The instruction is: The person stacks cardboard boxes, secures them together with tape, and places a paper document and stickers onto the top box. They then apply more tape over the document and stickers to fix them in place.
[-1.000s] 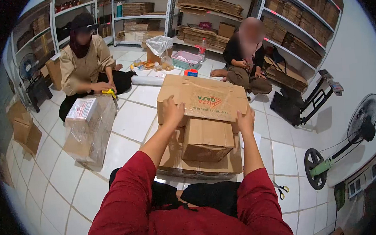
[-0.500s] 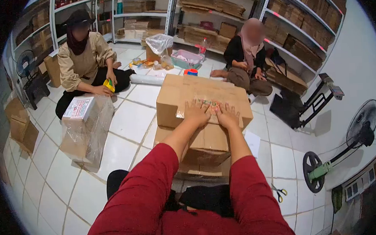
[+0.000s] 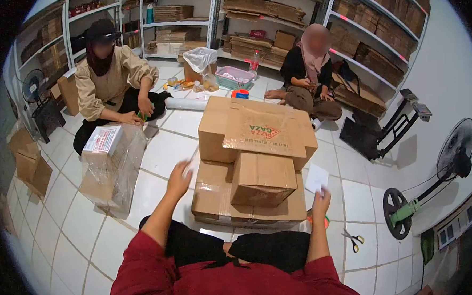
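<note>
A stack of cardboard boxes stands on the floor before me. Its upper box point(image 3: 269, 119) bears "Pizza Gaza" print. A smaller box point(image 3: 264, 178) juts out in front of that one, and both rest on a wide taped box point(image 3: 212, 194). My left hand point(image 3: 180, 180) is off the stack's left side, fingers apart and holding nothing. To the right of the stack, my right hand point(image 3: 320, 201) overlaps the lower edge of a white paper sheet point(image 3: 316, 176); motion blurs its fingers. An orange and green round item point(image 3: 326, 221) is partly hidden behind my right wrist.
Scissors point(image 3: 354, 240) lie on the right. A plastic-wrapped box point(image 3: 112, 170) stands left, beside a seated person point(image 3: 112, 79); another person point(image 3: 309, 71) sits at the back right. A platform scale point(image 3: 366, 135), a fan point(image 3: 452, 157) and a plastic film roll point(image 3: 187, 104) are around.
Both hands have lifted off the upper box and drawn back toward me, the left to the left side, the right to the right side. The print on the box now shows.
</note>
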A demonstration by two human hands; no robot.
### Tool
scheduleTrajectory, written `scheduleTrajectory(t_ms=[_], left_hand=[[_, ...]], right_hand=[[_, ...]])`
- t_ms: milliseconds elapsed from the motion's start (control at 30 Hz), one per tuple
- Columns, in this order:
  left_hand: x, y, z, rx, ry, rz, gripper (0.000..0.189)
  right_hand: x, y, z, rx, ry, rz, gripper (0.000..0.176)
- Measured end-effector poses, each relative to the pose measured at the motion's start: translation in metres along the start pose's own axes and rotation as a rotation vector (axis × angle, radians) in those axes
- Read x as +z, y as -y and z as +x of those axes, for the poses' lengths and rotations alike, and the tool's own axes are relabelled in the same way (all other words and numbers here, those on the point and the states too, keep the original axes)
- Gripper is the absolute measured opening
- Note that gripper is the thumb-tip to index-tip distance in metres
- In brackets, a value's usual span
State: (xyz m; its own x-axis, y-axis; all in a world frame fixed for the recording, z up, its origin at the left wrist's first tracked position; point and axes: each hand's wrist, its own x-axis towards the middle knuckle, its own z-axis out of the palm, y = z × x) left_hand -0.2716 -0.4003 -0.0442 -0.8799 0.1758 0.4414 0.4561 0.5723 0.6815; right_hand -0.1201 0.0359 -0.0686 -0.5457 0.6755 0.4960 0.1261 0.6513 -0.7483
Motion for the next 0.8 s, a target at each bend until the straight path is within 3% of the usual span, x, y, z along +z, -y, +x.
scheduleTrajectory(t_ms=[67,133,167,200,333,400,433,500,533,600,633,667,733,767,800], left_hand=[[-0.008,0.056,-0.048,-0.318,0.213,0.257,0.031],[-0.003,0.102,-0.038,-0.64,0.009,-0.11,0.037],[-0.016,0.062,-0.029,-0.604,-0.113,-0.218,0.037],[-0.015,0.064,-0.024,-0.447,-0.101,-0.33,0.035],[0.015,0.048,-0.028,-0.44,0.073,-0.12,0.033],[0.027,0.042,-0.036,-0.406,0.174,-0.185,0.038],[0.028,0.04,-0.038,-0.419,0.243,-0.192,0.044],[0.028,0.037,-0.041,-0.413,0.257,-0.177,0.044],[0.027,0.037,-0.042,-0.399,0.282,-0.159,0.044],[0.025,0.042,-0.041,-0.422,0.302,-0.161,0.045],[0.024,0.044,-0.041,-0.41,0.335,-0.147,0.046],[0.024,0.043,-0.039,-0.397,0.368,-0.133,0.046],[0.025,0.042,-0.039,-0.381,0.344,-0.138,0.045],[0.025,0.039,-0.039,-0.361,0.332,-0.133,0.044],[0.027,0.038,-0.04,-0.363,0.329,-0.144,0.044]], right_hand=[[-0.006,-0.083,-0.055,0.286,0.178,-0.161,0.022],[-0.024,-0.073,-0.046,0.517,0.05,0.063,0.02],[-0.012,-0.113,-0.047,0.318,-0.061,0.081,0.022],[-0.024,-0.051,-0.046,0.211,-0.042,-0.087,0.023],[0.002,-0.021,-0.044,0.271,0.143,0.064,0.031],[0.016,0.003,-0.046,0.358,0.295,0.756,0.049],[0.021,0.019,-0.048,0.352,0.308,0.754,0.049],[0.019,0.074,-0.048,-0.168,0.411,0.476,0.064],[0.025,0.078,-0.042,-0.175,0.426,0.475,0.064],[0.035,0.089,-0.032,0.059,0.634,0.619,0.069],[0.034,0.094,-0.026,-0.081,0.623,0.526,0.066],[0.035,0.092,-0.025,-0.091,0.631,0.522,0.066],[0.035,0.08,-0.024,0.014,0.674,0.384,0.065],[0.032,0.083,-0.021,0.067,0.805,0.303,0.076],[0.029,0.086,-0.019,0.061,0.807,0.293,0.076]])
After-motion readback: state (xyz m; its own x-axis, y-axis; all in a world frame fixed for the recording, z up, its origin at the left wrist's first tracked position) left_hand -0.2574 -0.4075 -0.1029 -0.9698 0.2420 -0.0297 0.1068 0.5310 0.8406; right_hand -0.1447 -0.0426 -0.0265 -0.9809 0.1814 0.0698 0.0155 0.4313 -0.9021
